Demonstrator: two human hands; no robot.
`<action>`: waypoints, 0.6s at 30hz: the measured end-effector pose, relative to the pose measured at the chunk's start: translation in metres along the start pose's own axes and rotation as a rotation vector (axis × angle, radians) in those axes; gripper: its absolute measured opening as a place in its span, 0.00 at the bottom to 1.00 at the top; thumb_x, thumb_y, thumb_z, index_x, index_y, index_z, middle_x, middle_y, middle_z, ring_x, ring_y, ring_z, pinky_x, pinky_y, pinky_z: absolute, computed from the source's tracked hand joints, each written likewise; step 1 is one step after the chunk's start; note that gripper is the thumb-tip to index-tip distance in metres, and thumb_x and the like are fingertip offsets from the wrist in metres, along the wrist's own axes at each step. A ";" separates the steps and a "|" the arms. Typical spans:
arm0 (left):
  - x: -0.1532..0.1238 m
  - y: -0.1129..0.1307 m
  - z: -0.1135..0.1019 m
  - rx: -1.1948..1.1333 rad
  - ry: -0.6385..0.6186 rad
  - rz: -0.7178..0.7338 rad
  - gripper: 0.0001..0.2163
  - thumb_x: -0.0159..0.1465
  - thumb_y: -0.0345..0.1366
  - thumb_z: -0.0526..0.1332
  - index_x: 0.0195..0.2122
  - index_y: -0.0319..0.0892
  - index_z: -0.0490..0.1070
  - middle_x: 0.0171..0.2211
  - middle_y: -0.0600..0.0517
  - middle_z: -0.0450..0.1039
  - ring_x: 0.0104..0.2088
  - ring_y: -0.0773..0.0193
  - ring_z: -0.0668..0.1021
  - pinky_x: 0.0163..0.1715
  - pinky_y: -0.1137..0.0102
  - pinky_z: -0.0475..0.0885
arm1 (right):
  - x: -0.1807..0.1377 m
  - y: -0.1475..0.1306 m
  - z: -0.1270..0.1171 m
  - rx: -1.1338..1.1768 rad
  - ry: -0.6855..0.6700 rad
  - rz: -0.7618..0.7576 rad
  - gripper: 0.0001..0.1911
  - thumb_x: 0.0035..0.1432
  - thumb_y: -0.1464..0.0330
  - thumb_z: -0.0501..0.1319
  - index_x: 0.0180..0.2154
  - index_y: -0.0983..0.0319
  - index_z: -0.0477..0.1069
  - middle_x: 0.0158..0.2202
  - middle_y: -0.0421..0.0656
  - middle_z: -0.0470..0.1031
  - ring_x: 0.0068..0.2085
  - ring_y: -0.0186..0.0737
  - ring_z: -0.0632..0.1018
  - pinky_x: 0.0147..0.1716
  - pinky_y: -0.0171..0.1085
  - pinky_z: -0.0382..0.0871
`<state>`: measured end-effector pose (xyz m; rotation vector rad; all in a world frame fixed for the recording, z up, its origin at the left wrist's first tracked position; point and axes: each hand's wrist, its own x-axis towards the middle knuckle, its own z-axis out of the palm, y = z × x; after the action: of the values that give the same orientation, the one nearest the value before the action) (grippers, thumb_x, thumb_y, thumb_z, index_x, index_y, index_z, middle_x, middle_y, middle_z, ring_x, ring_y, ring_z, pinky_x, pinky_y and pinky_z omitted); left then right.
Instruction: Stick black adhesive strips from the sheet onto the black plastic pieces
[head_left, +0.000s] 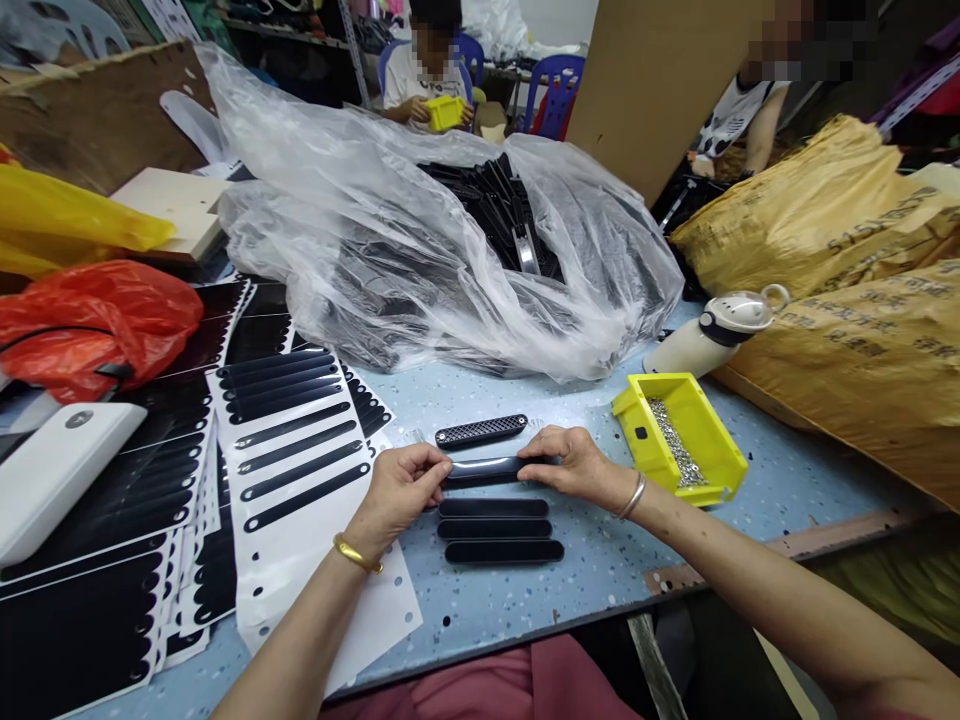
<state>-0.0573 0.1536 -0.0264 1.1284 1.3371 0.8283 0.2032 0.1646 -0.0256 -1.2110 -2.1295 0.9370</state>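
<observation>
A black strip-shaped piece (484, 470) with rounded ends and a glossy top lies crosswise between my two hands, just above the table. My left hand (405, 488) pinches its left end between thumb and fingers. At the other end, my right hand (574, 462) has its thumb and fingers closed on the piece. Beyond it lies a similar black piece with a textured face (481, 431) and a small round fitting at each end. Nearer to me are several plain black strip pieces (495, 529) side by side. Left of my hands is a white sheet of black adhesive strips (300, 470), partly used.
A yellow bin (720, 450) of small metal parts stands right, beside a white bottle (697, 335). Behind, a big clear plastic bag (360, 240) holds black pieces. Stacked sheets (90, 620), a red bag (105, 320) and a white device (67, 470) lie left. Two people are beyond.
</observation>
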 end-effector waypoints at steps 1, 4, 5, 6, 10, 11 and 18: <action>0.000 0.001 0.000 0.004 -0.005 0.000 0.09 0.50 0.40 0.67 0.24 0.38 0.74 0.13 0.56 0.69 0.14 0.71 0.71 0.14 0.79 0.67 | 0.000 0.002 0.000 0.040 -0.004 -0.001 0.11 0.53 0.64 0.69 0.37 0.63 0.80 0.31 0.45 0.80 0.34 0.40 0.78 0.37 0.38 0.72; 0.000 0.002 -0.001 0.011 -0.015 0.001 0.10 0.50 0.41 0.67 0.24 0.38 0.74 0.14 0.56 0.69 0.15 0.71 0.72 0.15 0.79 0.67 | 0.001 0.007 -0.004 0.169 -0.037 0.024 0.13 0.53 0.61 0.68 0.37 0.64 0.80 0.31 0.46 0.80 0.33 0.39 0.78 0.35 0.38 0.73; 0.000 0.002 -0.001 0.010 -0.015 0.001 0.10 0.50 0.41 0.67 0.24 0.38 0.74 0.14 0.56 0.69 0.15 0.71 0.72 0.15 0.79 0.67 | 0.001 0.008 -0.006 0.200 -0.053 0.043 0.14 0.53 0.61 0.68 0.37 0.64 0.80 0.32 0.46 0.80 0.34 0.39 0.79 0.35 0.38 0.73; 0.000 0.002 -0.001 0.008 -0.013 0.000 0.10 0.50 0.41 0.67 0.24 0.38 0.74 0.14 0.56 0.69 0.15 0.71 0.72 0.15 0.79 0.67 | 0.001 0.008 -0.008 0.228 -0.066 0.074 0.14 0.53 0.60 0.67 0.37 0.64 0.80 0.32 0.46 0.80 0.34 0.40 0.79 0.36 0.38 0.73; 0.000 0.001 0.000 0.006 0.000 -0.005 0.10 0.50 0.41 0.67 0.24 0.38 0.74 0.14 0.56 0.69 0.15 0.71 0.71 0.15 0.79 0.66 | 0.002 0.003 -0.015 0.336 0.018 0.279 0.18 0.55 0.57 0.63 0.39 0.65 0.79 0.34 0.47 0.81 0.34 0.41 0.80 0.33 0.38 0.73; 0.000 0.001 0.000 0.008 0.000 -0.006 0.10 0.50 0.41 0.67 0.24 0.38 0.74 0.14 0.56 0.69 0.15 0.71 0.71 0.15 0.79 0.66 | 0.003 0.000 -0.015 0.304 0.072 0.318 0.19 0.57 0.56 0.61 0.38 0.66 0.79 0.32 0.47 0.81 0.32 0.41 0.79 0.31 0.37 0.72; -0.001 0.000 -0.001 0.022 -0.003 0.001 0.09 0.51 0.40 0.66 0.26 0.39 0.74 0.14 0.58 0.68 0.15 0.72 0.70 0.15 0.79 0.65 | 0.010 -0.028 0.009 -0.403 0.001 0.315 0.25 0.57 0.52 0.60 0.20 0.64 0.76 0.16 0.42 0.70 0.23 0.35 0.70 0.23 0.34 0.55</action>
<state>-0.0581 0.1524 -0.0259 1.1475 1.3459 0.8137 0.1773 0.1602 -0.0092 -1.7837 -2.2344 0.6401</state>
